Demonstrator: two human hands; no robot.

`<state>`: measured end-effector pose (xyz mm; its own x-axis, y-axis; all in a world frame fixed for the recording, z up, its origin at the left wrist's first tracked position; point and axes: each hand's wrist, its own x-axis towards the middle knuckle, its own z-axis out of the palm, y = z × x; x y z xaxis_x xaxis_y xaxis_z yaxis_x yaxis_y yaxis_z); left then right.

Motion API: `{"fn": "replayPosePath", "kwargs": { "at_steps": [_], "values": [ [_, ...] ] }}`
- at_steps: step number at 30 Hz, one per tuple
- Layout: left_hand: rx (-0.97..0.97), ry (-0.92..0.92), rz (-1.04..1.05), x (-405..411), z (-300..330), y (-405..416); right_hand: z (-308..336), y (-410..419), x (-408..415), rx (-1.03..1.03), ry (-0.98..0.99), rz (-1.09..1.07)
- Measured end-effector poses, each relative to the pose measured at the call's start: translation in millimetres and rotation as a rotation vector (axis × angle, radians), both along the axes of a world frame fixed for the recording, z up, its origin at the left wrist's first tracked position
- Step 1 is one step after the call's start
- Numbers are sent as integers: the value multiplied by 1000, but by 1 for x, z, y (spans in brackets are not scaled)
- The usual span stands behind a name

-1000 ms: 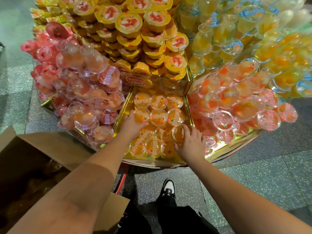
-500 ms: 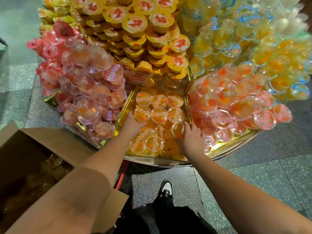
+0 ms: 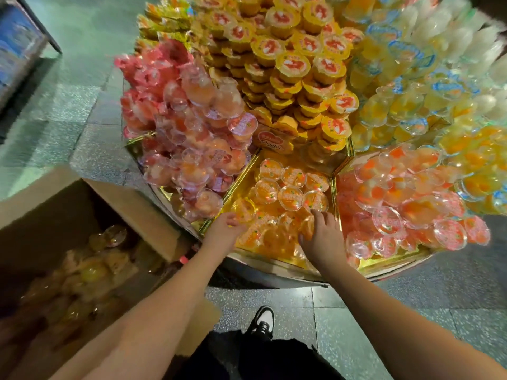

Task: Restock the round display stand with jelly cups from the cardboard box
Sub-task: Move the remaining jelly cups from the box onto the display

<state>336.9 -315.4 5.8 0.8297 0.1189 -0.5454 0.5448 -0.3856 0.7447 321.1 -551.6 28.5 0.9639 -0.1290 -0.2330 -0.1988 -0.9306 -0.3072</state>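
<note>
I have both hands in the low orange compartment at lower centre of the frame. My left hand lies with fingers loosely spread against a jelly cup at the compartment's left edge; it clamps nothing. My right hand presses spread fingers on the cups at the right side. More cups wait in the cardboard box, lower left, so my left arm is nearer the supply. The round display stand stands on a speckled tiled floor. The neighbouring pink piles crowd both sides.
</note>
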Motion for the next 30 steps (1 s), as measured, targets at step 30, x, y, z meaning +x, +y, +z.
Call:
{"fn": "replayPosePath", "kwargs": {
  "at_steps": [30],
  "values": [
    [231,693,700,-303,-156,405,-168,444,-33,-474,895,809]
  ]
}}
